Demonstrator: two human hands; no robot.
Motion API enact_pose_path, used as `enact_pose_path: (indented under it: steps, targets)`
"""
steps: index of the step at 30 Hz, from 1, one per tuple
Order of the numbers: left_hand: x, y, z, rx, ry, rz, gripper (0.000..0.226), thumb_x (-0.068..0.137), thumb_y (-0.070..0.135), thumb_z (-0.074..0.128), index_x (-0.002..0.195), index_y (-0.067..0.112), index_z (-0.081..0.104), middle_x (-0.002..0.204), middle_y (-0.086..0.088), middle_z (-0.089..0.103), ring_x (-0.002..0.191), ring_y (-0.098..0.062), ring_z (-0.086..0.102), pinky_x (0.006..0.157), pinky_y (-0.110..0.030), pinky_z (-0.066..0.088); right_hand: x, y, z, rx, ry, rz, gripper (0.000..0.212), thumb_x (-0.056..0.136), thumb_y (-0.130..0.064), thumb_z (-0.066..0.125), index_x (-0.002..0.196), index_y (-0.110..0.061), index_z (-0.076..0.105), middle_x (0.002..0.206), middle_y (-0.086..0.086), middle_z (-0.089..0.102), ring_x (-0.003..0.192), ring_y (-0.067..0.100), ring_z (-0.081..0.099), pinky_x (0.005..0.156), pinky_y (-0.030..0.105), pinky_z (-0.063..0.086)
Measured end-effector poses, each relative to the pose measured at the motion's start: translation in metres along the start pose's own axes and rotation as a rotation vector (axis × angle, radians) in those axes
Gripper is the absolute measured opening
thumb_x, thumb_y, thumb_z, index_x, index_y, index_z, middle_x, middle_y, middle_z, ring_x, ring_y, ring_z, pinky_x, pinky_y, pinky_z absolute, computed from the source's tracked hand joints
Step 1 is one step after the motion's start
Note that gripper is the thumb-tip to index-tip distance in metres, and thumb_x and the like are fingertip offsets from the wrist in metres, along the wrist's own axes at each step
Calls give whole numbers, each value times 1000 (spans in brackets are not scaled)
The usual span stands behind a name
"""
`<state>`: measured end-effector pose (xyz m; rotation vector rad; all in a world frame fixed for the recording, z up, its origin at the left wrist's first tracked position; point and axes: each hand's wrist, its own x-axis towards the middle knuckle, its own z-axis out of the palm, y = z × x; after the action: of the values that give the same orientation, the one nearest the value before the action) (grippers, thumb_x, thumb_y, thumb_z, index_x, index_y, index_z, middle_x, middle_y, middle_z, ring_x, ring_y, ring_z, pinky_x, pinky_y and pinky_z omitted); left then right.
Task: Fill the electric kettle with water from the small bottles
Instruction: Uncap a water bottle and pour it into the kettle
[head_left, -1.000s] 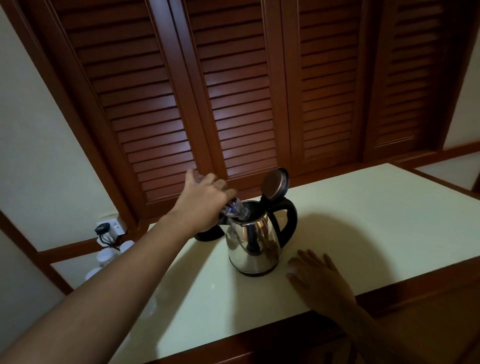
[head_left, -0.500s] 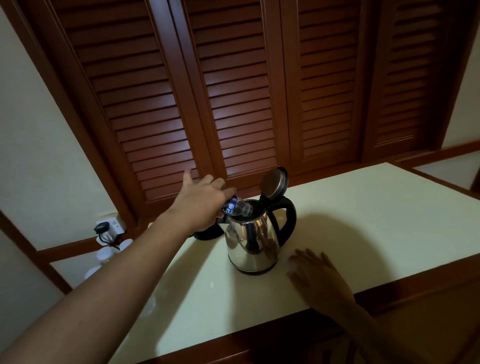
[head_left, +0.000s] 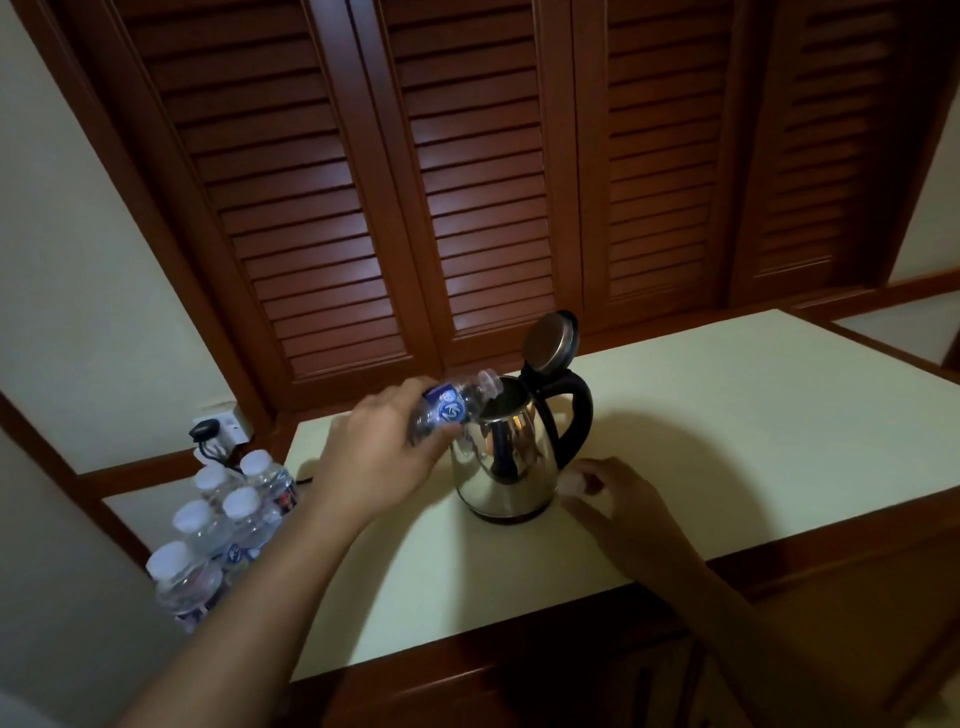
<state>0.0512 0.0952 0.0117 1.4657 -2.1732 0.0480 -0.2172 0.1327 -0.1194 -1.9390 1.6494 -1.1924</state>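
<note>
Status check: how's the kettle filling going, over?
Left hand grips small bottle, tipped at kettle mouth. Right hand by kettle base, grip unclear. Lid up, mouth unblocked.

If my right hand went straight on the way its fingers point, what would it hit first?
Most likely the kettle: the right hand points at its lower steel side, close by. Nothing shows between them, though depth is hard to judge here.

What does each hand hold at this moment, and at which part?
The left hand grips the small water bottle round its lower body. The right hand seems to pinch something small and white; what it is cannot be told.
</note>
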Motion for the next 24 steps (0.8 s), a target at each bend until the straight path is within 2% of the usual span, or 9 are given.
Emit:
enact_pose_path:
  steps: [2, 5, 9, 12, 16, 19, 21, 24]
  targets:
    - [-27, 0, 7, -160, 7, -5, 48, 94, 58, 65, 137, 37, 57, 115, 12, 70, 104, -17, 65, 87, -37, 53, 5, -18, -6, 12, -47, -17, 28, 88, -42, 71, 113, -30, 64, 104, -15, 60, 96, -1, 54, 77, 18, 41]
    - [-62, 6, 17, -211, -9, -28, 53, 92, 52, 70, 141, 38, 58, 115, 23, 61, 105, -8, 61, 83, -27, 45, 11, -44, -18, 3, -140, -48, 32, 88, -41, 73, 116, -27, 67, 111, -10, 67, 99, 4, 60, 80, 13, 42]
    - [-90, 4, 23, -222, -63, -23, 52, 91, 54, 71, 139, 41, 58, 113, 29, 60, 104, -5, 62, 84, -32, 53, 10, -71, -29, -20, -263, -95, 36, 87, -38, 74, 121, -27, 67, 112, -10, 70, 96, 2, 62, 78, 6, 42]
    - [-100, 0, 21, -243, -87, -44, 51, 90, 57, 70, 138, 43, 58, 108, 28, 61, 99, -4, 62, 79, -27, 51, 5, -80, -30, 34, -310, -116, 35, 86, -33, 75, 120, -28, 68, 113, -13, 70, 100, -4, 60, 80, 2, 43]
    - [-107, -3, 15, -260, -102, -54, 49, 90, 57, 70, 136, 44, 60, 102, 31, 60, 91, 0, 61, 73, -17, 45, 1, -83, -24, 103, -298, -115, 35, 87, -30, 75, 121, -29, 68, 111, -20, 68, 102, -15, 58, 83, -2, 39]
    - [-111, -5, 11, -283, -118, -53, 48, 90, 57, 69, 136, 45, 61, 102, 30, 62, 96, 3, 61, 72, -12, 44, -3, -86, -21, 168, -283, -83, 41, 85, -33, 75, 125, -33, 66, 118, -20, 68, 107, -13, 59, 87, -1, 40]
    - [-112, -5, 8, -300, -126, -47, 53, 86, 63, 63, 136, 45, 62, 104, 27, 66, 97, 3, 62, 72, -11, 46, -8, -90, -20, 212, -268, -75, 41, 82, -41, 72, 122, -33, 67, 116, -24, 68, 107, -12, 61, 88, 2, 42]
    - [-114, -7, 7, -397, -124, -77, 49, 85, 59, 66, 132, 43, 66, 104, 21, 72, 96, -2, 66, 71, -14, 50, -14, -97, -21, 281, -222, -68, 39, 79, -45, 68, 117, -35, 71, 110, -30, 69, 105, -13, 62, 87, 4, 45]
